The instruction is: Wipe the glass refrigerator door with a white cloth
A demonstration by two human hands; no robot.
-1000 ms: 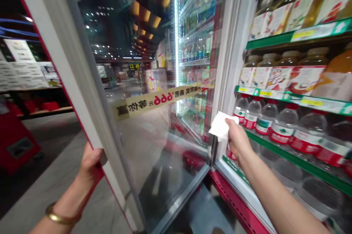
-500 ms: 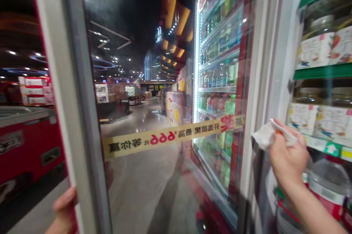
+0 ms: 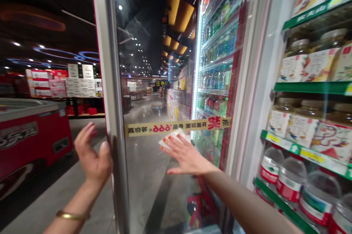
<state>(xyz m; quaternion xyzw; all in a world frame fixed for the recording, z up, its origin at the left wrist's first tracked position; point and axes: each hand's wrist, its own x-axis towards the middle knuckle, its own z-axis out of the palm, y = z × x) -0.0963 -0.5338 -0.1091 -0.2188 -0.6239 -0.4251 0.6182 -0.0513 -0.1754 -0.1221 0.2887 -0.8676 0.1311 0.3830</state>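
Note:
My right hand (image 3: 185, 155) lies flat with its fingers spread over a white wipe (image 3: 180, 134), pressing it against the glass of an open cooler door (image 3: 148, 171). A beige strip (image 3: 143, 129) with mirrored red and dark lettering crosses the glass just above my fingers. Beside the door's metal frame (image 3: 110, 80), at its outer edge, my left hand (image 3: 95, 157) is open, fingers loosely bent and thumb apart from them. That hand holds nothing; whether it touches the frame, I cannot tell. A gold bangle (image 3: 73, 215) circles the left wrist.
At right, cooler shelves hold jars with white labels (image 3: 291, 67) and large clear bottles (image 3: 291, 179). Through the glass, a lit drinks cooler (image 3: 217, 61) shows. A red chest freezer (image 3: 35, 131) stands at left, with stacked cartons (image 3: 79, 87) behind it.
My right hand has moved left from beside the shelves onto the door glass, flattening over the wipe. My left hand has let go of the door edge and risen. The view has shifted.

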